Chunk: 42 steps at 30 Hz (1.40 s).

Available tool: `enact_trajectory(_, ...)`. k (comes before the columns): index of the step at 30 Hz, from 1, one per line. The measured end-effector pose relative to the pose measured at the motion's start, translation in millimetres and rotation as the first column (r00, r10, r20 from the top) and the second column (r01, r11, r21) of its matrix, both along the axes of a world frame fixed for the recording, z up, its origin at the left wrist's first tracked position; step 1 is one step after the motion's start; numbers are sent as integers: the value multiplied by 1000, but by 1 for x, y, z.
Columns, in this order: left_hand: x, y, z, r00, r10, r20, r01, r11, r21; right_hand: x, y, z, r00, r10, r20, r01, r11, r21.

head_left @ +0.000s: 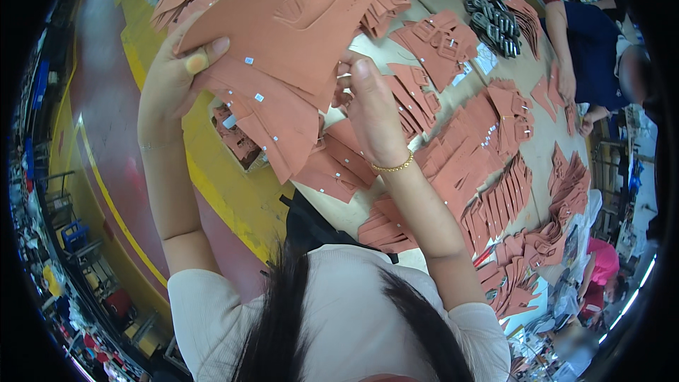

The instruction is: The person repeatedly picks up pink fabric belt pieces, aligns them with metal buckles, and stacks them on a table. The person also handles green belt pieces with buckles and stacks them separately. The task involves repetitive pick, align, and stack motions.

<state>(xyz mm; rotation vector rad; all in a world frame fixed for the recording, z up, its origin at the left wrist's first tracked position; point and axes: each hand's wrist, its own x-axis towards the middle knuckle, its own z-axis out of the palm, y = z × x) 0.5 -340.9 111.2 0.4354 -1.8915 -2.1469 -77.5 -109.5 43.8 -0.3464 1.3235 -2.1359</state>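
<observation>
A fan of flat, orange-brown cut leather pieces (283, 49) is held up in front of me, with slots, punched holes and small white stickers on them. My left hand (173, 74) is closed on their left edge, its thumb lying on top; the thumb wears a yellowish band. My right hand (369, 102), a gold bead bracelet at its wrist, has its fingers curled against the right edge of the same pieces. The pieces partly hide those fingertips. Beneath, more stickered leather pieces (339, 163) lie on the table.
Several rows of leather pieces with buckles (442, 46) cover the table (339, 216) to the right. Black buckled straps (488, 10) are heaped at the far side. A basket of pieces (237, 138) stands left. A co-worker in dark clothing (594, 53) works across the table.
</observation>
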Motion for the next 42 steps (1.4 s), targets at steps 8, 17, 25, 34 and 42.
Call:
enact_trajectory(8, -4, -1, -4, 995, -48, 84, 51, 998, -28, -28, -4, 13, 927, -141, -348, 182, 979, 89)
enact_trajectory(17, 28, -52, -5, 999, 39, 10, -38, 998, -55, -173, 96, -117, 752, -304, -585, 647, 507, 569)
enact_trajectory(25, 59, -67, 7, 972, 231, -41, -234, 967, -103, -186, 127, -130, 568, 312, -761, 804, -12, 595)
enact_trajectory(34, 77, -86, 8, 958, 286, 12, -284, 956, -76, 10, 0, -84, 381, 385, -841, 448, 719, 532)
enact_trajectory(42, 90, -73, 5, 949, 312, -46, -315, 940, -128, 70, -72, -94, 251, 665, -703, 495, 536, 684)
